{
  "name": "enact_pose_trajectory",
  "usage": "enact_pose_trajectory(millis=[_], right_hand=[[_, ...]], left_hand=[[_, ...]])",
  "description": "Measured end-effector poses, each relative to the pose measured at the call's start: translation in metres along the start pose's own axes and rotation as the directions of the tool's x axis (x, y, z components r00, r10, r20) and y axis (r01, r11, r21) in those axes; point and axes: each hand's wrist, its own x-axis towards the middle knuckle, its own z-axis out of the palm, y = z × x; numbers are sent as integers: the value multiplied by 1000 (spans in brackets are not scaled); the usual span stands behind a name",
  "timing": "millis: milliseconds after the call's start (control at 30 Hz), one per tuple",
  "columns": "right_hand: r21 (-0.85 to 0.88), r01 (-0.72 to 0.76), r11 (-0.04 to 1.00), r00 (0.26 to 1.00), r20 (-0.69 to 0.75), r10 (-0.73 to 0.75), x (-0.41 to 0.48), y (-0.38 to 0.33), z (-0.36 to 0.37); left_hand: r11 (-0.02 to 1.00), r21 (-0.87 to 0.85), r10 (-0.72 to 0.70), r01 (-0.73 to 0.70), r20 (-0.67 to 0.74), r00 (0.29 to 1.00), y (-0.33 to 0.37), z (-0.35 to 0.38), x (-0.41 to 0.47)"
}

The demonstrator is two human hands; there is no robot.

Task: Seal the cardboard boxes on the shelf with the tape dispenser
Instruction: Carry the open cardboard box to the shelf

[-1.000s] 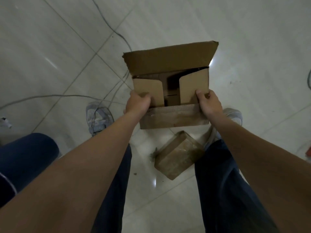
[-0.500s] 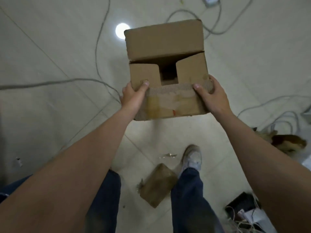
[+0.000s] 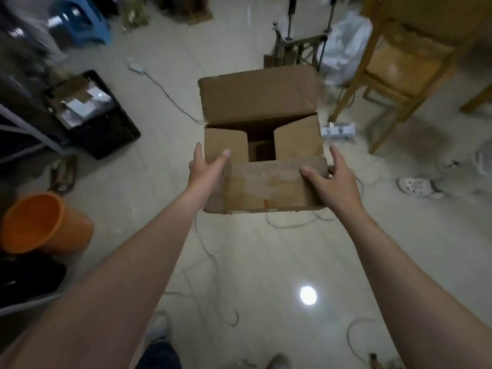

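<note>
cardboard box (image 3: 266, 187) held in the air over the tiled floor (image 3: 266, 262), far flap standing up, both side flaps folded in, near flap hanging down. left hand (image 3: 205, 174) gripping its near left corner, right hand (image 3: 335, 185) gripping its near right corner, hands well apart. left of the box: black crate (image 3: 106, 134), orange bucket (image 3: 40, 222). right of the box: wooden chair (image 3: 399, 75).

Pale tiled floor (image 3: 266, 262) strewn with cables (image 3: 170, 95) — wooden chair (image 3: 394, 73) far right, black crate (image 3: 111, 134) left, orange bucket (image 3: 40, 222) nearer left.
</note>
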Motion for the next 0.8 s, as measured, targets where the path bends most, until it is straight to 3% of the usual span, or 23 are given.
enact_pose_trajectory(millis=[133, 300, 467, 667, 800], right_hand=[[110, 118, 987, 993, -2, -119, 8, -94, -44], [131, 241, 962, 969, 28, -246, 34, -220, -66], [86, 362, 928, 929, 47, -367, 76, -343, -58], [6, 452, 892, 892, 34, -452, 140, -482, -34], [-28, 474, 880, 880, 44, -472, 182, -559, -20]], left_hand=[[993, -104, 49, -58, -87, 995, 97, -61, -9], [972, -202, 100, -117, -94, 991, 204, -131, -11], [967, -133, 189, -217, -198, 962, 293, -206, 29], [920, -229, 299, -318, -114, 947, 383, -289, 100], [866, -212, 438, -452, -112, 892, 429, -326, 148]])
